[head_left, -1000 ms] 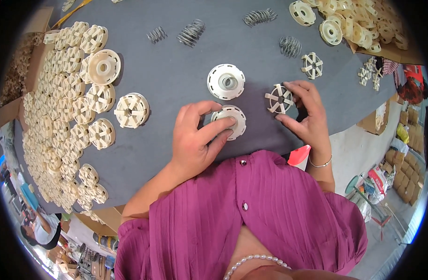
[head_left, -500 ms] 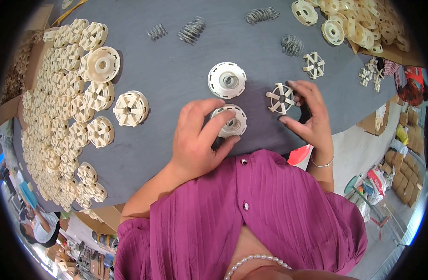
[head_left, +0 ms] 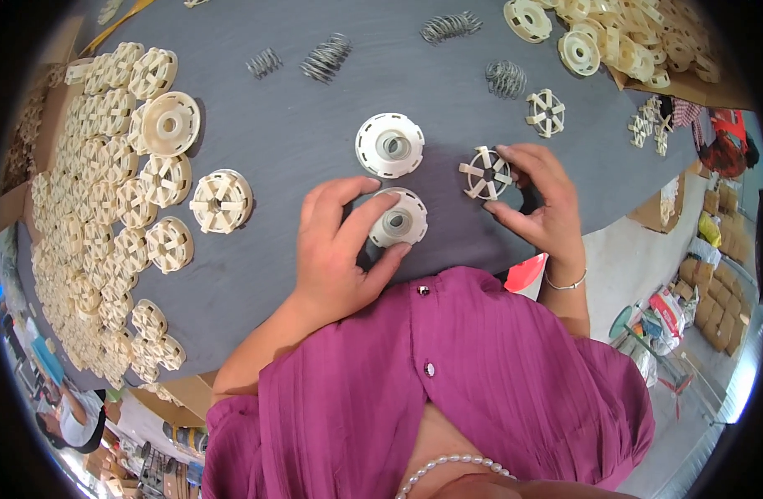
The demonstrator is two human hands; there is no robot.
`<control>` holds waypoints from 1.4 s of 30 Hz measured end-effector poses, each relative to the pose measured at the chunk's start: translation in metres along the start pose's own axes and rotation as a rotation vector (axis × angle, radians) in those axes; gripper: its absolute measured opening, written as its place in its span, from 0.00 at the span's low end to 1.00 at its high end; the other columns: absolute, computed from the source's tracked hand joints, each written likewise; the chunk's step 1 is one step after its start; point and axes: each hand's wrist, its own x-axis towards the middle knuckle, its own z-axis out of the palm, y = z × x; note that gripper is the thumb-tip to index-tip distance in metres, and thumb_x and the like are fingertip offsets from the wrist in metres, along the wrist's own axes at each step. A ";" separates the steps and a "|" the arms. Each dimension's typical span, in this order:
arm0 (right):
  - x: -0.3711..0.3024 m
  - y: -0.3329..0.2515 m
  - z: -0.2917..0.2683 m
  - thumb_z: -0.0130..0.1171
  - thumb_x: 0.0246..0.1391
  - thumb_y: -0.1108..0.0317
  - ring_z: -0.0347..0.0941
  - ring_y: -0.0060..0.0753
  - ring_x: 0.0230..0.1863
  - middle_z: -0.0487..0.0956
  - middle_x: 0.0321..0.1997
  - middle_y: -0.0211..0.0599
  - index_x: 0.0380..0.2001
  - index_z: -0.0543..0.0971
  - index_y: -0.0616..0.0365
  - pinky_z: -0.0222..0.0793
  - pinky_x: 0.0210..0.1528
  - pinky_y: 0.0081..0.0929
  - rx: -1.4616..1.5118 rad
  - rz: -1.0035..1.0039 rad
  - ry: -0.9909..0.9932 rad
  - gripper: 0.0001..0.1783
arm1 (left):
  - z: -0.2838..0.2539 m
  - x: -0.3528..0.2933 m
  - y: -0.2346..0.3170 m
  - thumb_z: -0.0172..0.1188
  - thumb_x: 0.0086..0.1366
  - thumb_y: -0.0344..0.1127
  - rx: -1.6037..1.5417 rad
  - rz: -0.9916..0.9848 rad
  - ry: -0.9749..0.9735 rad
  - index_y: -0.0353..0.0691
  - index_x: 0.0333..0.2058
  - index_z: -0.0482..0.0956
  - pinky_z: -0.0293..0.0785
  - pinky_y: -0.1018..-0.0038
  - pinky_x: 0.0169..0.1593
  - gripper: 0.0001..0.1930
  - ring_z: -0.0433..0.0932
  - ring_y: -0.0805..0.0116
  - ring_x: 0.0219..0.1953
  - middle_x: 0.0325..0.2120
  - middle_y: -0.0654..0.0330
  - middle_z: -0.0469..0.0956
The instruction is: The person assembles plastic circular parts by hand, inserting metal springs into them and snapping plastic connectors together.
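Note:
My left hand (head_left: 335,245) curls thumb and fingers round the rim of a cream round plastic housing (head_left: 416,218) near the table's front edge. A coil spring (head_left: 395,221) stands in its middle. Just behind it lies a second slotted housing (head_left: 373,158), also with a spring (head_left: 393,146) at its centre, untouched. To the right, my right hand (head_left: 541,200) pinches the edge of a spoked plastic ring (head_left: 486,174), held slightly tilted. Another spoked ring (head_left: 546,113) rests on the table beyond that hand.
Many joined round parts (head_left: 94,241) cover the table's left side, a single one (head_left: 222,201) standing apart. Loose springs (head_left: 326,58) lie toward the back. A heap of cream housings (head_left: 639,41) fills the far right corner. Another person (head_left: 74,416) is at lower left.
The whole scene has slid slightly left in the picture. Both hands keep their holds, with little visible movement relative to the parts.

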 end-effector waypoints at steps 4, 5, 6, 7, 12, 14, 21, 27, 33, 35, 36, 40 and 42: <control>0.002 -0.008 0.005 0.81 0.37 0.69 0.76 0.29 0.39 0.80 0.50 0.38 0.55 0.83 0.61 0.75 0.42 0.26 0.149 -0.124 0.037 0.36 | -0.005 -0.003 -0.003 0.76 0.51 0.33 -0.018 -0.027 0.017 0.40 0.51 0.83 0.69 0.56 0.58 0.26 0.75 0.48 0.53 0.51 0.53 0.77; 0.002 -0.012 0.007 0.81 0.37 0.69 0.76 0.29 0.39 0.80 0.50 0.38 0.55 0.83 0.61 0.75 0.42 0.26 0.148 -0.123 0.037 0.36 | -0.007 -0.004 -0.005 0.76 0.51 0.33 -0.019 -0.026 0.015 0.40 0.51 0.83 0.69 0.56 0.58 0.26 0.75 0.48 0.53 0.51 0.53 0.77; 0.002 -0.017 0.008 0.81 0.35 0.69 0.76 0.30 0.41 0.79 0.51 0.41 0.55 0.83 0.64 0.75 0.44 0.26 0.185 -0.097 0.003 0.37 | -0.009 -0.005 -0.006 0.74 0.55 0.33 -0.028 -0.022 0.020 0.39 0.52 0.82 0.72 0.59 0.55 0.24 0.77 0.53 0.50 0.51 0.52 0.78; 0.002 -0.022 0.008 0.81 0.33 0.68 0.76 0.31 0.44 0.79 0.52 0.44 0.54 0.82 0.67 0.74 0.45 0.27 0.223 -0.071 -0.031 0.39 | -0.011 -0.006 -0.006 0.72 0.60 0.32 -0.036 -0.018 0.024 0.37 0.53 0.82 0.75 0.62 0.51 0.22 0.78 0.58 0.47 0.51 0.51 0.78; 0.007 -0.039 0.020 0.80 0.39 0.68 0.81 0.43 0.52 0.80 0.55 0.46 0.59 0.81 0.59 0.79 0.52 0.34 0.082 -0.269 -0.144 0.38 | -0.013 -0.015 -0.002 0.64 0.69 0.29 -0.497 -0.414 0.055 0.31 0.57 0.79 0.74 0.79 0.34 0.19 0.78 0.77 0.32 0.52 0.50 0.78; 0.012 -0.049 0.027 0.78 0.42 0.69 0.80 0.44 0.52 0.79 0.55 0.44 0.59 0.80 0.59 0.80 0.52 0.35 0.128 -0.278 -0.194 0.37 | -0.015 -0.016 -0.003 0.62 0.71 0.28 -0.585 -0.437 0.061 0.30 0.59 0.78 0.72 0.83 0.30 0.19 0.77 0.81 0.28 0.53 0.50 0.78; 0.020 -0.058 0.042 0.75 0.45 0.72 0.79 0.47 0.53 0.78 0.55 0.43 0.61 0.78 0.59 0.80 0.52 0.38 0.151 -0.328 -0.272 0.36 | -0.013 -0.013 -0.001 0.72 0.63 0.25 -0.589 -0.416 -0.090 0.32 0.63 0.75 0.76 0.80 0.32 0.29 0.78 0.81 0.28 0.57 0.50 0.76; 0.018 -0.058 0.044 0.73 0.47 0.73 0.79 0.47 0.52 0.77 0.56 0.43 0.64 0.77 0.58 0.80 0.52 0.38 0.102 -0.295 -0.299 0.37 | -0.014 -0.007 0.001 0.72 0.60 0.23 -0.423 -0.393 -0.166 0.38 0.63 0.76 0.78 0.79 0.34 0.31 0.79 0.78 0.29 0.58 0.54 0.76; 0.002 -0.050 0.058 0.76 0.48 0.69 0.77 0.48 0.55 0.76 0.58 0.43 0.65 0.77 0.55 0.77 0.54 0.40 0.036 -0.269 -0.237 0.38 | -0.013 -0.004 0.000 0.69 0.61 0.21 -0.404 -0.364 -0.188 0.40 0.63 0.78 0.79 0.77 0.35 0.29 0.79 0.75 0.30 0.61 0.56 0.76; 0.000 -0.047 0.059 0.76 0.48 0.67 0.75 0.48 0.57 0.76 0.58 0.42 0.65 0.77 0.54 0.76 0.56 0.41 0.013 -0.272 -0.212 0.39 | -0.013 -0.003 0.001 0.68 0.62 0.21 -0.390 -0.339 -0.193 0.40 0.63 0.77 0.79 0.76 0.34 0.29 0.79 0.74 0.30 0.62 0.56 0.76; -0.002 -0.048 0.058 0.76 0.48 0.65 0.74 0.49 0.58 0.76 0.59 0.41 0.65 0.78 0.53 0.74 0.58 0.44 -0.062 -0.289 -0.180 0.38 | -0.013 -0.003 0.001 0.69 0.61 0.22 -0.381 -0.355 -0.201 0.40 0.63 0.78 0.79 0.75 0.35 0.30 0.80 0.74 0.30 0.62 0.57 0.76; -0.007 -0.046 0.058 0.76 0.48 0.58 0.72 0.50 0.62 0.75 0.62 0.39 0.66 0.78 0.49 0.70 0.64 0.48 -0.195 -0.305 -0.170 0.39 | -0.016 0.004 0.014 0.74 0.58 0.29 -0.323 -0.373 -0.245 0.42 0.63 0.77 0.80 0.73 0.35 0.33 0.82 0.70 0.35 0.61 0.57 0.76; -0.002 -0.048 0.054 0.76 0.48 0.57 0.72 0.50 0.62 0.75 0.64 0.38 0.66 0.78 0.49 0.69 0.65 0.46 -0.117 -0.320 -0.216 0.39 | -0.013 -0.001 0.007 0.76 0.56 0.30 -0.220 -0.258 -0.240 0.42 0.64 0.77 0.80 0.72 0.36 0.34 0.82 0.67 0.38 0.60 0.57 0.77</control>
